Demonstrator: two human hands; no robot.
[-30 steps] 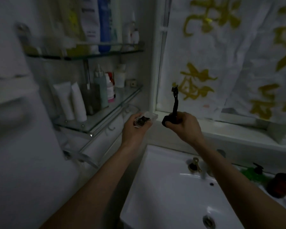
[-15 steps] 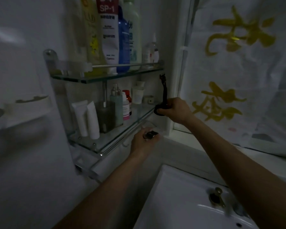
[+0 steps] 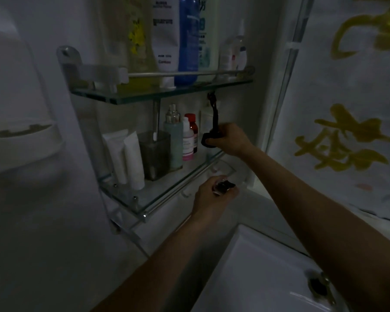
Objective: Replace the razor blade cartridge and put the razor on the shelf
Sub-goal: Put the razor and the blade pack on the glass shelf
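R hand: fingers curled tight round the lower end of a slim black plastic razor, which stands upright w/ its head just under the front edge of the upper glass shelf. The razor's thick base sits above the right end of the lower glass shelf; can't tell if it touches the glass.

L hand: fingers closed on a small clear plastic cartridge case w/ a dark cartridge inside, held just below and in front of the lower shelf's front rail, near its right corner.

Upper shelf, metal rail along the front: a tall white squeeze bottle w/ printed text, a deep blue bottle touching its right side, a pale bottle w/ yellow print to the left, and a small clear pump bottle at the right end.

Lower shelf, left to right: two white matte tubes standing on their caps and touching; a square smoky translucent cup w/ something thin and white-tipped standing in it; a pale green bottle w/ silver pump; a white bottle w/ pink label; a brown bottle w/ red cap behind it.

Glossy white ceramic sink at bottom right, w/ a dark round fitting on its rim. Crinkled white sheet w/ yellow painted characters hangs at right. Light is dim, so fine detail is murky.
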